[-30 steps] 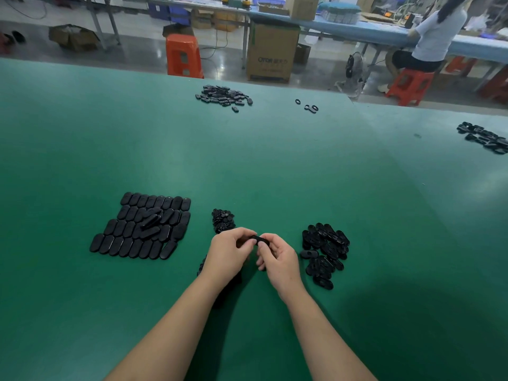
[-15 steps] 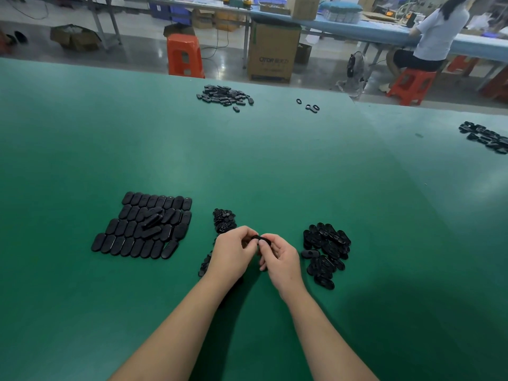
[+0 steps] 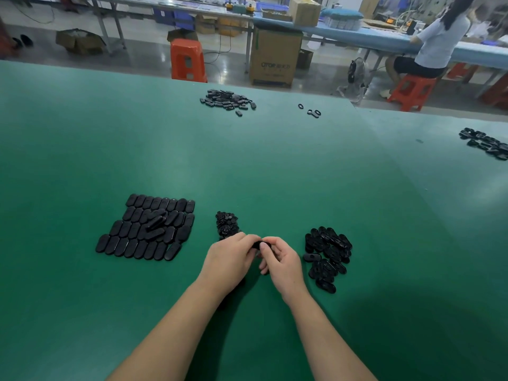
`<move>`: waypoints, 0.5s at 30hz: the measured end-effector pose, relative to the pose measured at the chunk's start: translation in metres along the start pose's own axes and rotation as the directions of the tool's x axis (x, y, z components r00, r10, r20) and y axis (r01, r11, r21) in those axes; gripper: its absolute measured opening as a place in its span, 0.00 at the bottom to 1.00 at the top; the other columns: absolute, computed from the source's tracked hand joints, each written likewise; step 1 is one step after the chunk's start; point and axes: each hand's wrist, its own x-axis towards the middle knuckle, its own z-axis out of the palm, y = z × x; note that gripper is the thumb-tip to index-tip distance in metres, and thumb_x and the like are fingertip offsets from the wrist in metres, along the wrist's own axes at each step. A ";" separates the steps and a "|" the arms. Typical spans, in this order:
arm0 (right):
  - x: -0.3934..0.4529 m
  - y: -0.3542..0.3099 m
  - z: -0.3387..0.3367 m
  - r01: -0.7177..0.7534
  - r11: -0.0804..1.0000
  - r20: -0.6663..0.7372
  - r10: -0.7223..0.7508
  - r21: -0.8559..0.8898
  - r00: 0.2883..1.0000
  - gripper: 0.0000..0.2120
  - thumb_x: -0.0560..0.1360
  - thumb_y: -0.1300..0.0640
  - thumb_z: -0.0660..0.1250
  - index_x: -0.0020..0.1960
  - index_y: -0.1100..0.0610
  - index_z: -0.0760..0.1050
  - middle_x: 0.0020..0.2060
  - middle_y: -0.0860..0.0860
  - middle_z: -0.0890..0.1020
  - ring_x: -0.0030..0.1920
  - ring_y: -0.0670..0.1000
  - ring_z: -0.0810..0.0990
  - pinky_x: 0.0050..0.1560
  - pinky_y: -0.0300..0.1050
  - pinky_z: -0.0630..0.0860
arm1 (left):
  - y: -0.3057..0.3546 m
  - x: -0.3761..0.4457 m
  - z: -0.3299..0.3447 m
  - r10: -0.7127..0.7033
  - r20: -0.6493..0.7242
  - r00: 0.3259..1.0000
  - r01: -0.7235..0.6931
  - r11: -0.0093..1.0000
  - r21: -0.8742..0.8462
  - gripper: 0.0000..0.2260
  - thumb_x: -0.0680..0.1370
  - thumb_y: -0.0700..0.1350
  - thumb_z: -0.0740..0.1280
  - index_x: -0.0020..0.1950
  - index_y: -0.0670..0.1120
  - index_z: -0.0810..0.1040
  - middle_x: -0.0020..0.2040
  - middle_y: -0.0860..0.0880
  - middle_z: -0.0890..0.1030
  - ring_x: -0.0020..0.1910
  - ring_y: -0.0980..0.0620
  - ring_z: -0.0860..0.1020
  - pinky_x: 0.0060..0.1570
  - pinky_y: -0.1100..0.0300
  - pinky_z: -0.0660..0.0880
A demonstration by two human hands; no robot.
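The left hand (image 3: pixel 229 261) and right hand (image 3: pixel 280 262) meet, fingers curled. Together they pinch one small black part (image 3: pixel 257 245) between their fingertips.

Behind the green worktable (image 3: pixel 247 160), a glossy grey floor (image 3: pixel 140 55) holds an orange stool (image 3: pixel 188 60), cardboard box (image 3: pixel 275 57) and blue bench (image 3: pixel 384 37).
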 end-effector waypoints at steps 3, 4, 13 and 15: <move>-0.001 0.000 0.001 -0.012 1.000 -0.021 0.012 0.014 1.000 0.05 0.82 0.59 0.65 0.53 0.51 0.79 0.37 0.49 0.84 0.32 0.47 0.78 0.33 0.42 0.77 | -0.015 0.002 -0.017 -0.075 -0.102 0.992 0.082 0.994 0.067 0.09 0.75 0.46 0.73 0.55 0.50 0.82 0.42 0.54 0.80 0.37 0.50 0.81 0.31 0.58 0.75; -0.001 0.000 0.001 -0.015 1.000 -0.020 0.015 0.000 1.000 0.06 0.82 0.58 0.65 0.54 0.51 0.79 0.37 0.49 0.84 0.32 0.47 0.78 0.34 0.42 0.77 | -0.024 0.003 -0.024 -0.142 -0.132 0.981 0.153 0.985 0.074 0.09 0.76 0.46 0.72 0.55 0.51 0.82 0.40 0.55 0.79 0.34 0.52 0.79 0.28 0.60 0.73; -0.003 -0.003 0.001 -0.010 0.997 -0.008 0.009 -0.079 1.000 0.06 0.82 0.57 0.65 0.52 0.49 0.80 0.37 0.48 0.84 0.33 0.45 0.79 0.35 0.40 0.78 | -0.124 -0.001 -0.082 -0.596 -0.375 0.710 0.669 0.737 0.095 0.13 0.77 0.50 0.70 0.60 0.48 0.82 0.47 0.41 0.84 0.46 0.38 0.81 0.40 0.52 0.74; -0.003 -0.003 0.001 -0.009 0.996 -0.006 0.008 -0.083 1.000 0.06 0.82 0.56 0.65 0.52 0.49 0.80 0.38 0.48 0.84 0.33 0.44 0.79 0.35 0.39 0.78 | -0.135 -0.002 -0.086 -0.646 -0.351 0.678 0.713 0.694 0.099 0.13 0.77 0.51 0.70 0.59 0.48 0.82 0.48 0.40 0.84 0.48 0.37 0.81 0.42 0.52 0.73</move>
